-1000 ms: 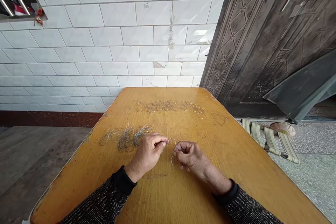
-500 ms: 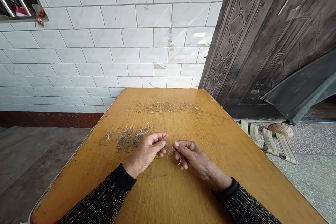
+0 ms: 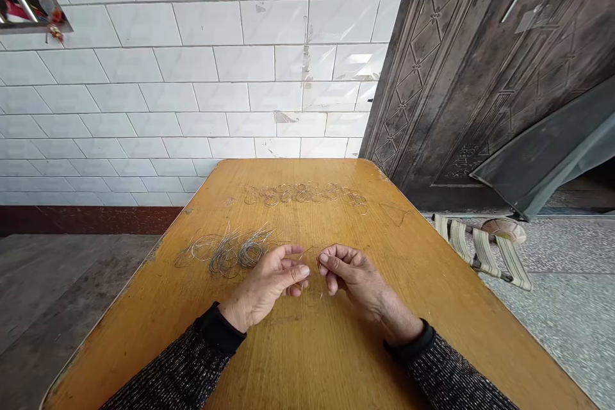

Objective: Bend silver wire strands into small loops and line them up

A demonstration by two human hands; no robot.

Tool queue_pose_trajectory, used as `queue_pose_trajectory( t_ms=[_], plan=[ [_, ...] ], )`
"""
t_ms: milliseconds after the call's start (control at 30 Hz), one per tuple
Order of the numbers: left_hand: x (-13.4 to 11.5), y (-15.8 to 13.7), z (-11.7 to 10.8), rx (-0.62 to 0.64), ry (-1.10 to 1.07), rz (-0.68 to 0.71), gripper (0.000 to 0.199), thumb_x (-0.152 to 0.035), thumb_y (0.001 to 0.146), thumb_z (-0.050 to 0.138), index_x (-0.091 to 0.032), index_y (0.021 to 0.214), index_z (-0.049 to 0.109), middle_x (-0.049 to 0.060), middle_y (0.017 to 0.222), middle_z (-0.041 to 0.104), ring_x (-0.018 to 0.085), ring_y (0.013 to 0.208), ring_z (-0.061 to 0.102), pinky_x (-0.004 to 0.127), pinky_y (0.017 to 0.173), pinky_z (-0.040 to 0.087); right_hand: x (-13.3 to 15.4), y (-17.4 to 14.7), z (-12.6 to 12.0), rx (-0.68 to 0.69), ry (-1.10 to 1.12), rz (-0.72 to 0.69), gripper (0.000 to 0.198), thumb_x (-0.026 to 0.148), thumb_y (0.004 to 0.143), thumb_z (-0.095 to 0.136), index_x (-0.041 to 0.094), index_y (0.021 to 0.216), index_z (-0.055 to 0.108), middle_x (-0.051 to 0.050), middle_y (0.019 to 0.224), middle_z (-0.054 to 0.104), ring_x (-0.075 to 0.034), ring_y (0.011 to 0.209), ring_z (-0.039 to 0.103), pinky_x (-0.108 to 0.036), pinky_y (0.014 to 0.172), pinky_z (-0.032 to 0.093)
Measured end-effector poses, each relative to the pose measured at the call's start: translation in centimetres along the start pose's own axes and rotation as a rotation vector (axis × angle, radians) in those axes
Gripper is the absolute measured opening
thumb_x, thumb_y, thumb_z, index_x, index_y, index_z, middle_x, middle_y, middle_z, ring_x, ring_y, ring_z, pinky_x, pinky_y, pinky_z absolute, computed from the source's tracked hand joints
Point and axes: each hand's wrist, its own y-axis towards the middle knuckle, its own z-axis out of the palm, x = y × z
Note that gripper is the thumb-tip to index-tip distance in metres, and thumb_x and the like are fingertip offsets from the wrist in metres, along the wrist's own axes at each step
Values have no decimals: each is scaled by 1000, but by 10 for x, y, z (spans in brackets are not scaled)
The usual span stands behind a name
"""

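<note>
A thin wire (image 3: 311,248), bent in a loose loop, spans the small gap between my two hands above the wooden table (image 3: 307,359). My right hand (image 3: 350,275) pinches it between thumb and index finger. On the other side, my left hand (image 3: 273,282) has its thumb pressed toward the curled lower fingers with the wire there, while the index finger points out apart. The fine wire is hard to follow behind the fingertips. Just beyond my left hand lie several loose grey wire coils (image 3: 225,253) with ends sticking up.
Across the table's far part runs a row of small wire rings (image 3: 305,192). A bent piece of wire (image 3: 396,213) lies to their right. White wall tiles (image 3: 245,64) rise behind the table. A dark door (image 3: 461,64) and a striped strap seat (image 3: 483,250) are on the right.
The view has shifted slightly. My left index finger has lifted away from the thumb, and the wire loop between my hands has turned. My right hand keeps its pinch.
</note>
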Motion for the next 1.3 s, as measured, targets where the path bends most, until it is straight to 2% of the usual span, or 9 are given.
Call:
queue_pose_trajectory(
  t_ms=[100, 233, 367, 433, 600, 967, 1133, 1300],
  plan=[
    [3, 1, 0, -45, -11, -33, 41, -29, 66, 67, -14, 99, 48, 2, 72, 55, 11, 64, 53, 23, 56, 38, 3, -1, 2, -21, -47, -22, 31, 44, 66, 64, 15, 60, 53, 4, 52, 55, -4, 36, 45, -18, 40, 33],
    [3, 2, 3, -39, 51, 8, 25, -23, 65, 66, -13, 83, 52, 1, 69, 55, 9, 60, 49, 23, 55, 37, 4, -1, 5, -17, -109, -49, 30, 43, 69, 61, 15, 61, 53, 3, 51, 55, -4, 36, 44, -18, 40, 35],
    [2, 2, 3, -23, 117, 30, 18, -22, 67, 62, -14, 80, 52, -2, 61, 52, 8, 56, 46, 22, 53, 35, 2, 0, 5, -54, -90, -32, 30, 41, 63, 66, 16, 75, 54, 6, 52, 52, -4, 35, 44, -18, 37, 34],
    [2, 2, 3, -18, 144, 40, 18, -22, 67, 61, -14, 80, 52, -3, 60, 52, 8, 54, 45, 23, 53, 35, 2, 0, 5, -59, -72, -25, 33, 39, 61, 68, 16, 80, 54, 7, 54, 52, -4, 36, 46, -18, 37, 35],
    [2, 2, 4, -17, 162, 44, 18, -23, 67, 61, -13, 80, 53, -2, 60, 52, 8, 54, 45, 24, 54, 36, 4, -1, 6, -19, -78, -15, 28, 38, 64, 66, 16, 69, 51, 6, 49, 52, -5, 38, 48, -18, 41, 38],
    [2, 3, -1, 36, 7, -1, 17, -20, 63, 65, -12, 77, 58, -1, 61, 54, 8, 55, 45, 24, 54, 33, -1, -2, 5, 138, -65, -40, 26, 30, 64, 69, 17, 69, 47, 5, 56, 54, -5, 47, 52, -17, 44, 39],
    [0, 2, 0, 33, -44, -9, 17, -20, 61, 67, -12, 74, 59, 0, 62, 56, 7, 52, 45, 24, 54, 32, 0, -4, 4, 223, -82, -75, 22, 27, 65, 69, 16, 71, 51, 3, 61, 58, -7, 54, 54, -18, 49, 41],
    [0, 1, -2, 21, -50, -32, 21, -21, 59, 69, -11, 75, 60, 1, 65, 57, 7, 53, 47, 24, 54, 33, 0, -5, 4, 173, -109, -117, 19, 29, 69, 66, 16, 68, 53, 2, 58, 57, -7, 52, 52, -19, 49, 41]
  ],
)
